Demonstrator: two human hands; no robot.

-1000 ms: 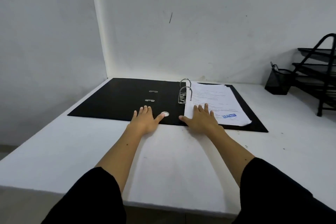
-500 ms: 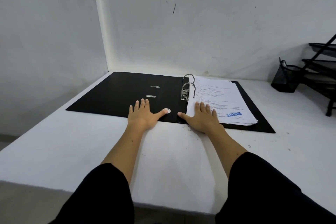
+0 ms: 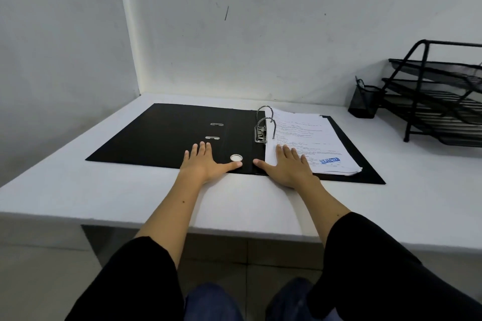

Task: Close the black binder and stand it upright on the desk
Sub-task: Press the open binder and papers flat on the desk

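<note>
Desk (image 3: 260, 206): we work on a white desk set in a wall corner; a black wire tray rack (image 3: 440, 101) stands at 2 o'clock, well apart from the job.
Black binder (image 3: 167, 135): it lies wide open and flat at 12 o'clock from us, empty cover to 10 o'clock, paper stack (image 3: 310, 143) on the 1 o'clock half under the rings (image 3: 266, 122).
Step in hand: we judge that we should hook the empty cover's far edge, swing it over the rings onto the paper, then grip the spine to raise it.
Left hand (image 3: 202, 165): fingers (image 3: 200, 150) spread flat on the cover, thumb touching the round spine hole, gripping nothing.
Right hand (image 3: 287, 168): fingers splayed flat, pressing the paper's near corner, holding nothing.
</note>
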